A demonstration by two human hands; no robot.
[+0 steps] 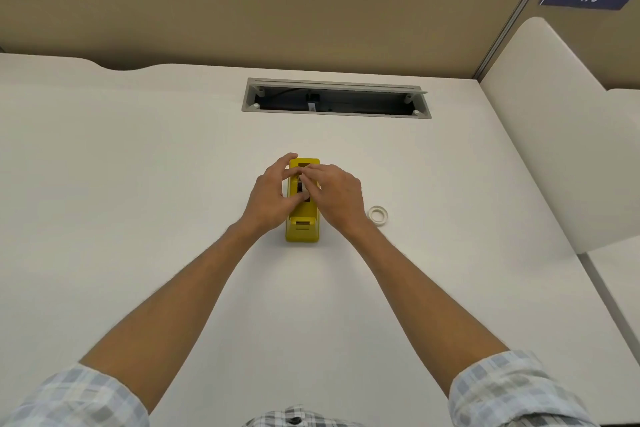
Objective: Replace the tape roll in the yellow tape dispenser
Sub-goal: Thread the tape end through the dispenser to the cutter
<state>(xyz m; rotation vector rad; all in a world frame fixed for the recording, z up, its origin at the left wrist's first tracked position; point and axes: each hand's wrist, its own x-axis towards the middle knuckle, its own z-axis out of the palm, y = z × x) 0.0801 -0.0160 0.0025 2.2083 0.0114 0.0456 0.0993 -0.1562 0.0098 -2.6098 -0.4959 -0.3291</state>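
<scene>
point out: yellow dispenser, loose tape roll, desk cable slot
yellow tape dispenser [302,230]: head view, near end of its yellow body.
tape roll [378,215]: head view, its white ring, flat on the desk.
cable slot [337,114]: head view, front grey frame.

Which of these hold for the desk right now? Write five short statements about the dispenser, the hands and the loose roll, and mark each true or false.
1. The yellow tape dispenser stands on the desk. True.
2. The left hand lies flat on the desk, away from the dispenser. False: its fingers curl round the dispenser's left side.
3. The right hand reaches into the top of the dispenser. True.
4. A loose tape roll lies on the desk, right of the right hand. True.
5. The loose tape roll is stacked on top of the dispenser. False: it lies on the desk, apart from it.
</scene>
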